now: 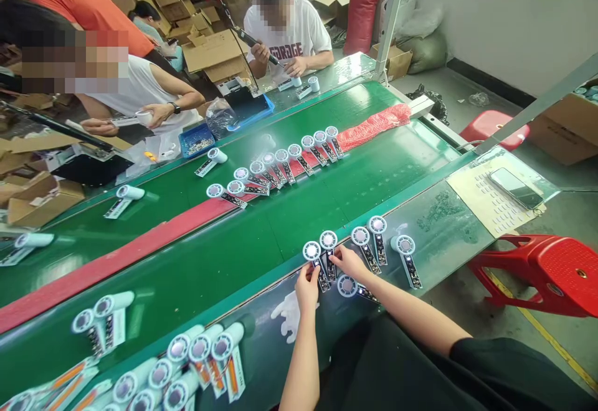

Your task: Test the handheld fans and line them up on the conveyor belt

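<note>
Near the front edge of the green belt, my left hand pinches the dark circuit board strip of a white part with a round, slotted head. My right hand has its fingers closed on the circuit board strip of a like part just beside it. Right of my hands lie similar parts, two close together and one farther off. Another round head lies below my right wrist, its board partly hidden by my forearm. A crumpled white glove rests left of my left forearm.
The green belt carries a red strip with a row of like parts. White cylinders pile up at lower left. A phone lies on cardboard at right, near a red stool. Two co-workers sit opposite.
</note>
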Tool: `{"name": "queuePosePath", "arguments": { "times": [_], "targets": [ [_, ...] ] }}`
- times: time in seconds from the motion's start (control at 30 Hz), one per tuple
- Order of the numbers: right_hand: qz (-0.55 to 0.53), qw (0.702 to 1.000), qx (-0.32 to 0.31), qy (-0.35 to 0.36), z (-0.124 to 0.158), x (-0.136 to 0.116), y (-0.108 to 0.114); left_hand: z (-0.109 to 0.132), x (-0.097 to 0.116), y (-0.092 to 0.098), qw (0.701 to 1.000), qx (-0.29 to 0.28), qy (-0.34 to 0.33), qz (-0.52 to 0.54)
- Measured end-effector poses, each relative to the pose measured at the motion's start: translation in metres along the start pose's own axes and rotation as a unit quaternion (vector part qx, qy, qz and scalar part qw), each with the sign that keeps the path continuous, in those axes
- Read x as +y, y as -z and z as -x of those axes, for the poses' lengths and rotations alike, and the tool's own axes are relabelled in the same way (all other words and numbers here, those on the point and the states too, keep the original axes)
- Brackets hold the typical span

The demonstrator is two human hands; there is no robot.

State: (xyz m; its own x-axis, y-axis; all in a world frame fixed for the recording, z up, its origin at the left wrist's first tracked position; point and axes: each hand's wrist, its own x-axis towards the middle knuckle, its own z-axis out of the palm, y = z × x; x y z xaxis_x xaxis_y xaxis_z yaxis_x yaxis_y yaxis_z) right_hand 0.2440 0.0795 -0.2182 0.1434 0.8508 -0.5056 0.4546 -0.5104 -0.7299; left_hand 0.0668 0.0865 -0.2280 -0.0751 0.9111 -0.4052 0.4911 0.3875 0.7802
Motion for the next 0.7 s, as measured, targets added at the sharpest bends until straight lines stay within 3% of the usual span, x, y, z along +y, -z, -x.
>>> {"name": "queuePosePath", "arguments": {
  "times": [0.23,0.5,0.7],
  "targets": [
    [-0.034,0.999,-0.004,0.008,-0.003,0.003,0.000,0.000,-0.001,0.001,1.000,-0.002,0.001,0.003],
    [-0.071,0.997,-0.015,0.035,-0.001,0.010,-0.004,-0.002,-0.007,0.006,0.996,-0.063,-0.010,0.059],
    [-0.073,0.997,-0.014,0.035,-0.004,0.013,-0.008,0.001,-0.009,0.003,0.998,-0.041,-0.005,0.050]
  ]
}}
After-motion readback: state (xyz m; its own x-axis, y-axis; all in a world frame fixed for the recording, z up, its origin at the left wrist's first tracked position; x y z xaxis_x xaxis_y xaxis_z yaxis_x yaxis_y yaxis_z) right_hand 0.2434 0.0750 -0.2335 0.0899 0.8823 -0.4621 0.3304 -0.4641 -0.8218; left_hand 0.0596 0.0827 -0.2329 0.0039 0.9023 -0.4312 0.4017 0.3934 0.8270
